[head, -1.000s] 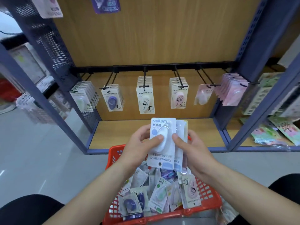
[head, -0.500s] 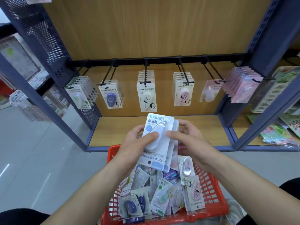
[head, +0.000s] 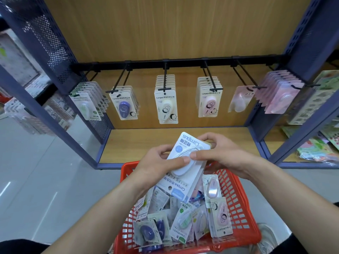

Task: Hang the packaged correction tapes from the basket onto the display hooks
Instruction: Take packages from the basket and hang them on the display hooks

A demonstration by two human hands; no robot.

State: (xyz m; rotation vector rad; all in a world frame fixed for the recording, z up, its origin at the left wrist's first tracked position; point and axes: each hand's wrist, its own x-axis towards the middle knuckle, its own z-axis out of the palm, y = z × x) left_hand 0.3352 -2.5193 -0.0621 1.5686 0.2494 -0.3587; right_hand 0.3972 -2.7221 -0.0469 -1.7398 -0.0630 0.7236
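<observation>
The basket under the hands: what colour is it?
Red-orange plastic mesh basket, clearest in the head view, below both hands.

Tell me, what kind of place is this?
Most likely a stationery shop. Packaged correction tapes hang in rows on display hooks, and a red shopping basket full of more packs sits by the shelf.

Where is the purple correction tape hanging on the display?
In the head view, the purple correction tape hangs second hook from the left, between the green packs and cream packs.

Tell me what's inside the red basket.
The red basket holds loose packaged correction tapes: purple, green and pink ones show. Lower layers and the basket's floor are covered.
</observation>
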